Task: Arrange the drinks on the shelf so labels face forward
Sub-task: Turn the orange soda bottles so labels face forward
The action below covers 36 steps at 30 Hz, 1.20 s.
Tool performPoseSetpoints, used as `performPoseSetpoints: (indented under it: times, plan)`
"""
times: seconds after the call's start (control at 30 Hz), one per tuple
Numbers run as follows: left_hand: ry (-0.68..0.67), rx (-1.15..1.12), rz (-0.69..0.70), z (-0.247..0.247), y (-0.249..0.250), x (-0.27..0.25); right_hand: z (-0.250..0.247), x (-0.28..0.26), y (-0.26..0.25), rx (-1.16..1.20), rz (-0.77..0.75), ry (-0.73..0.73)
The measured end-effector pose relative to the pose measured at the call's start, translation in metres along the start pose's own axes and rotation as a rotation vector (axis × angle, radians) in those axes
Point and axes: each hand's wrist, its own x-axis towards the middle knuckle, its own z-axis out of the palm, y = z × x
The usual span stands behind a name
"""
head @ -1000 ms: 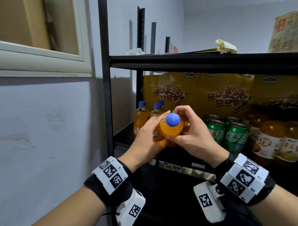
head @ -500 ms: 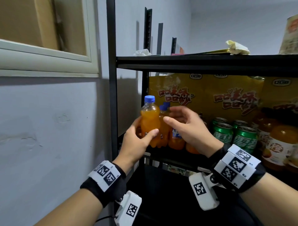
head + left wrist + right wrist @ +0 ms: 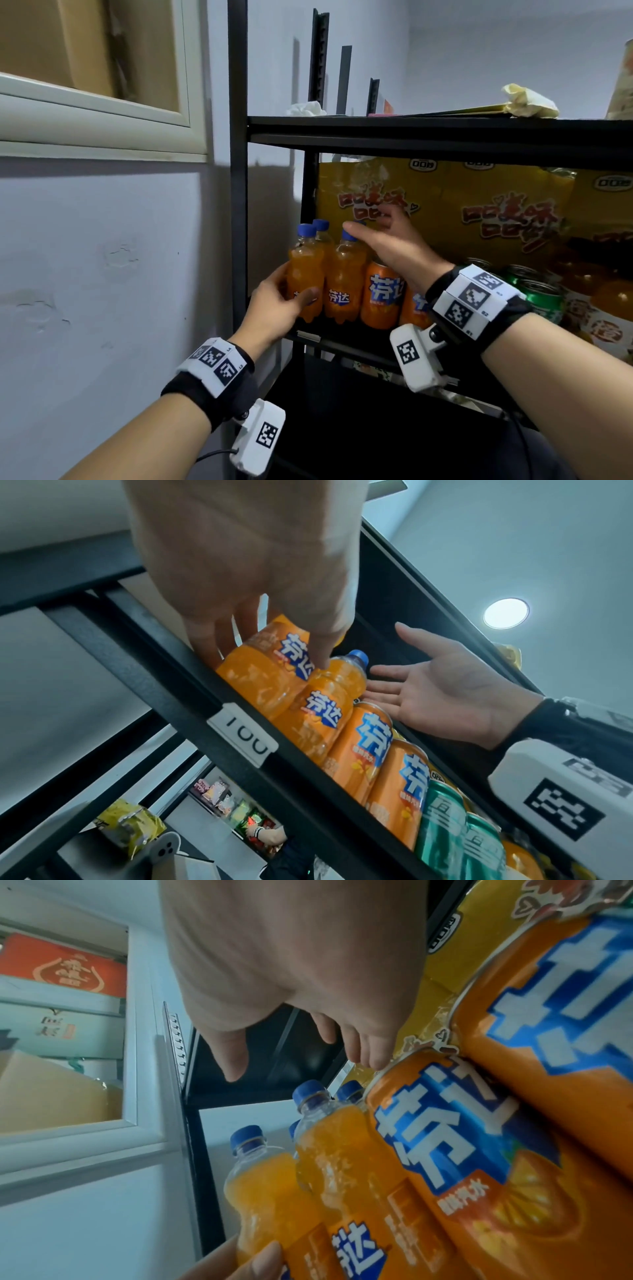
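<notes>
We grip the leftmost orange bottle [image 3: 306, 274] low in our left hand [image 3: 275, 310], seating it label-forward on the shelf [image 3: 342, 337], right hand [image 3: 390, 245] open above the neighbouring cans [image 3: 383, 294].

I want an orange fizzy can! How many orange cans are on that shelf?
2. They stand side by side at the shelf's front edge: the first orange can next to the orange bottles, the second orange can next to the green cans. More may be hidden behind.

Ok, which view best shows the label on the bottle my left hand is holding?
Left wrist: the bottle label faces the camera, one finger across it. In the head view the left hand covers the label; the right wrist view shows only part of it.
</notes>
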Motion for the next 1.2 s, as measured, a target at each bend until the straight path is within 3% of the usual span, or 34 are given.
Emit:
performPoseSetpoints:
  times: [0.2, 0.5, 0.73, 0.93, 1.2]
  plan:
    - [-0.019, -0.001, -0.053, 0.007, -0.006, 0.016, 0.01, 0.015, -0.003, -0.176, 0.043, -0.123]
    - [-0.128, -0.101, -0.169, 0.01, -0.003, 0.034, 0.029, 0.03, -0.011, -0.01, 0.169, -0.071]
    - [-0.202, -0.189, -0.048, 0.019, -0.003, 0.038, 0.045, 0.037, -0.015, -0.031, 0.221, -0.048]
    - [-0.155, -0.123, -0.062, 0.019, -0.009, 0.039, 0.05, 0.042, -0.018, -0.151, 0.222, -0.009]
    - [-0.183, -0.084, -0.077, 0.013, -0.002, 0.043, 0.054, 0.046, -0.014, -0.125, 0.21, 0.032]
